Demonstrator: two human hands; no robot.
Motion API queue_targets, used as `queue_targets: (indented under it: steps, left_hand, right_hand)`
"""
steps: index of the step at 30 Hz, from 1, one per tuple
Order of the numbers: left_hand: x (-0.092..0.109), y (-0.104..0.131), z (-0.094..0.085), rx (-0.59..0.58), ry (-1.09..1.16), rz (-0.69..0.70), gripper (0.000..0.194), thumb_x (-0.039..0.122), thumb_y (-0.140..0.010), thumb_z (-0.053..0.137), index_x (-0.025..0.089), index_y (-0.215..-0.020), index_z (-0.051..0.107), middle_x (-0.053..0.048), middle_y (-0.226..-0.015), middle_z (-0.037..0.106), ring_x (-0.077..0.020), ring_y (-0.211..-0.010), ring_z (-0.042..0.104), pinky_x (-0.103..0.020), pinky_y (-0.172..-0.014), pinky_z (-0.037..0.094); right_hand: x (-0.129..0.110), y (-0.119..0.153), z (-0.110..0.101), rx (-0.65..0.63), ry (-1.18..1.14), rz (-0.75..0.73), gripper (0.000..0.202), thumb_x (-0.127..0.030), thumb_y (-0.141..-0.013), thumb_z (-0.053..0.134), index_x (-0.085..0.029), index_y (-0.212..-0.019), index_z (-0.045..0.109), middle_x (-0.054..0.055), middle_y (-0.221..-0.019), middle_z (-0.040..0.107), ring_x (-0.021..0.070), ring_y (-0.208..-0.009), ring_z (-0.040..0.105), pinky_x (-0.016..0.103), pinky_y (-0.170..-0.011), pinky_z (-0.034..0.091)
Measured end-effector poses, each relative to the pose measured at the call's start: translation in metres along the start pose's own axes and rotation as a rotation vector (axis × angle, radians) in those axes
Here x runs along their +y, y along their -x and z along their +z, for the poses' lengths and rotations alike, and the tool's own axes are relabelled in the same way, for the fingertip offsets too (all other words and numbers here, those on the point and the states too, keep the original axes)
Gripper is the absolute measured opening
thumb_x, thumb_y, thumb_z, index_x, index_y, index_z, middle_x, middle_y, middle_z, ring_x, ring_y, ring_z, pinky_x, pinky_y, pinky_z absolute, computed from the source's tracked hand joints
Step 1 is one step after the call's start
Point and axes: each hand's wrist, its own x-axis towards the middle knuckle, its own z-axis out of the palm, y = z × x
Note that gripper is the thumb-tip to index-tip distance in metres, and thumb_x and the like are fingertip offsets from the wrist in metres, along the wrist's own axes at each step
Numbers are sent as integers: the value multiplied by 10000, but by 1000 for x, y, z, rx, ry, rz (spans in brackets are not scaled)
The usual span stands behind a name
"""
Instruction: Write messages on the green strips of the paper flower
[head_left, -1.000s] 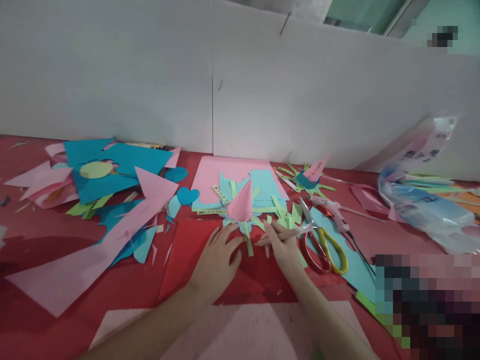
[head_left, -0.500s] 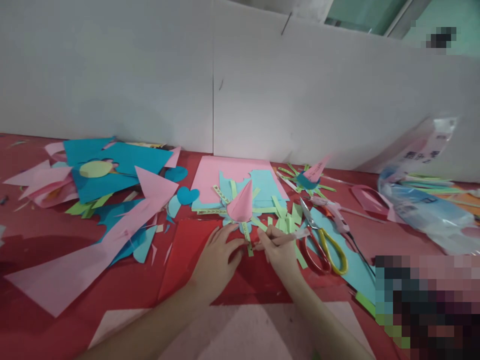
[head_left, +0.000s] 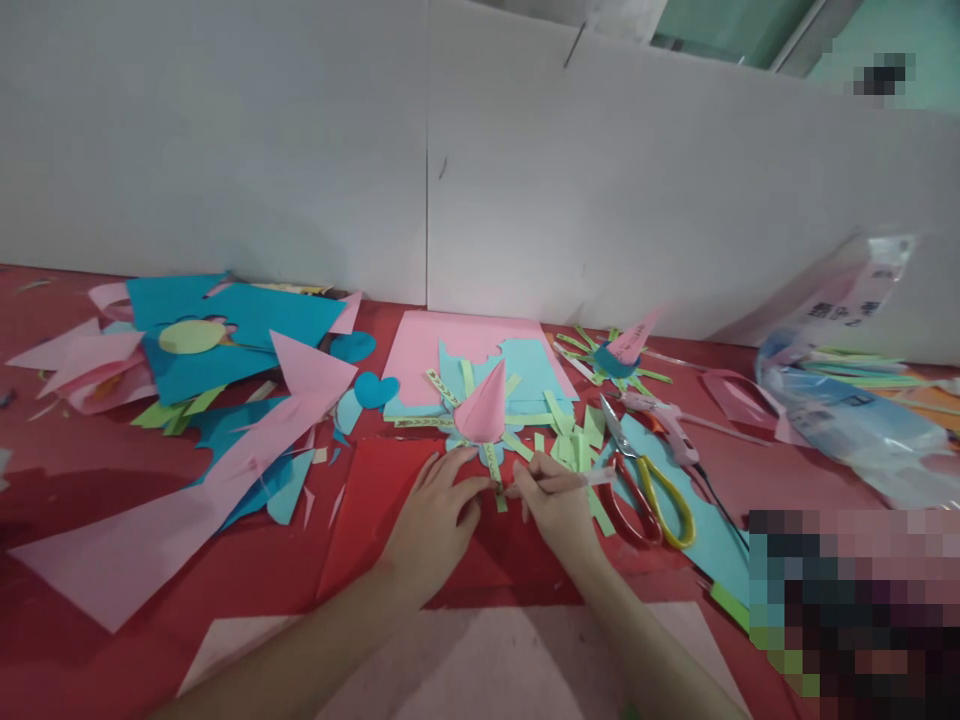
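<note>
A pink paper cone [head_left: 484,408] stands on a light-blue scalloped paper base [head_left: 457,440], with green paper strips fanning out around it. Dark marks run along several strips. My left hand [head_left: 431,515] lies flat to the left, fingers stretched out, its index fingertip touching the green strip [head_left: 493,470] that points toward me. In my right hand [head_left: 559,505] a pale, see-through pen [head_left: 577,481] is gripped, its tip at that strip's right edge. The tip itself is too small to make out. A red sheet [head_left: 375,500] lies underneath.
Scissors [head_left: 649,490] with red and yellow handles lie right of my hand, near a pink glue gun [head_left: 675,435]. A second cone piece [head_left: 630,350] stands behind them. Paper scraps [head_left: 247,460] cover the left; a plastic bag [head_left: 847,420] lies right. A white board [head_left: 300,170] stands behind.
The pen's back end has shifted slightly left and down. My left hand and the cone piece stay in place.
</note>
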Motion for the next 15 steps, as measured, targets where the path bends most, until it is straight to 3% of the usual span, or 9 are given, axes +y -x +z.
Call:
queue_targets:
  steps: [5,10,15]
  left_hand:
    - [1,0,-1,-4,1,-3,369,62,-761,406,281,-1000,582,-11,-1276,416,-206,-1178,380,-463,-1007,310]
    - [0,0,0,-11,-2,-7,387,45,-745,405,279,-1000,578,-10,-1286,408,-203,-1198,359,-445,-1013,304]
    - [-1,1,2,-5,-11,-3,387,39,-738,405,275,-991,579,-11,-1287,407,-199,-1203,351,-438,-1021,293]
  right_hand:
    - [-4,0,-2,18,-46,32,322,-316,-775,500,-228,-515,331,-76,-333,352,162,-476,578,239,-492,438]
    - [0,1,1,-15,-96,19,293,-282,-772,495,-226,-529,341,-103,-331,347,99,-316,438,258,-510,469]
    - [2,2,2,-25,-70,29,296,-276,-756,509,-225,-523,334,-92,-353,359,113,-361,482,239,-470,450]
